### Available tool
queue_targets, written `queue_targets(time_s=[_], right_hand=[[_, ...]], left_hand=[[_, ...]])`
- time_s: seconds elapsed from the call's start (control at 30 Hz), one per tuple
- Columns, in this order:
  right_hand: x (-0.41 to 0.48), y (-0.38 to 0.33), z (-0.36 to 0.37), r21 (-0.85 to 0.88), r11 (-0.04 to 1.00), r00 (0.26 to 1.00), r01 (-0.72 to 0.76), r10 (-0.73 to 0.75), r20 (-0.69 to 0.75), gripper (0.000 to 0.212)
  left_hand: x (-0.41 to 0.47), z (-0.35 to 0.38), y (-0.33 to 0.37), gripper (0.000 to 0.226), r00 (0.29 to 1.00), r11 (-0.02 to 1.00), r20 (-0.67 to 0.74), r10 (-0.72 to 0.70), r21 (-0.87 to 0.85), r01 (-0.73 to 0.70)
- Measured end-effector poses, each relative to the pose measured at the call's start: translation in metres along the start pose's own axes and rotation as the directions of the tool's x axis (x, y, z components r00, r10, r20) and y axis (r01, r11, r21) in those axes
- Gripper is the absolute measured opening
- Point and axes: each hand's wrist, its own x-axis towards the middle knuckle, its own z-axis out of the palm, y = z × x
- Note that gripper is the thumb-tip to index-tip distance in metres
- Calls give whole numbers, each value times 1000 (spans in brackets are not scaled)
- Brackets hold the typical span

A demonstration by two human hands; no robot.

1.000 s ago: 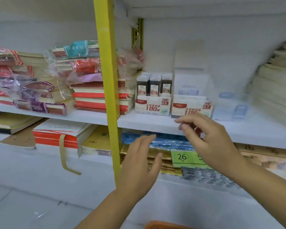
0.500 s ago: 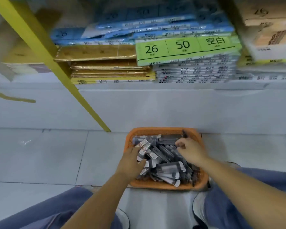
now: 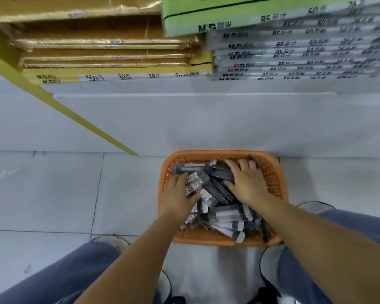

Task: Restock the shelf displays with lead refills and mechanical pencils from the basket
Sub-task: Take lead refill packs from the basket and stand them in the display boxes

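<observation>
An orange basket [image 3: 272, 172] stands on the floor tiles between my knees, heaped with several lead refill cases [image 3: 198, 185] and dark packs of mechanical pencils [image 3: 230, 218]. My left hand [image 3: 177, 197] lies on the left side of the heap, thumb and fingers around a few labelled refill cases. My right hand [image 3: 247, 183] rests palm down on the dark packs at the basket's far right, fingers spread. Whether it grips any pack is hidden under the palm. The shelf displays are out of view.
Above the basket a white shelf base [image 3: 184, 119] runs across. Stacks of gold paper packs [image 3: 105, 53], a green pack [image 3: 217, 16] and grey packs [image 3: 294, 55] lie on the shelf. A yellow upright [image 3: 79, 119] slants down left. My blue trouser legs [image 3: 64, 275] frame the bottom.
The view dropped from the refill displays on the upper shelf to the floor basket. Both hands came down into the basket and now press further into the heap.
</observation>
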Motion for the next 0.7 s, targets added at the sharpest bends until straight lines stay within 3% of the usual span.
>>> queue_targets(time_s=[0.23, 0.4, 0.53, 0.63, 0.7], right_hand=[[0, 0, -4, -13, 1000, 999, -1, 2, 49, 59], [-3, 4, -17, 237, 972, 992, -2, -28, 126, 56], [-6, 8, -30, 332, 943, 982, 5, -67, 177, 51], [-10, 11, -35, 358, 934, 970, -10, -78, 231, 53], [-14, 14, -34, 371, 928, 971, -30, -61, 232, 52]], left_hand=[[10, 4, 5, 59, 990, 979, 99, -104, -164, 119], [5, -9, 6, 10, 995, 977, 60, -79, -193, 89], [-7, -16, 3, 27, 991, 956, 83, -109, -263, 128], [-20, -19, 2, 11, 974, 893, 143, -178, -393, 221], [-28, -20, 2, 16, 964, 825, 160, -210, -500, 263]])
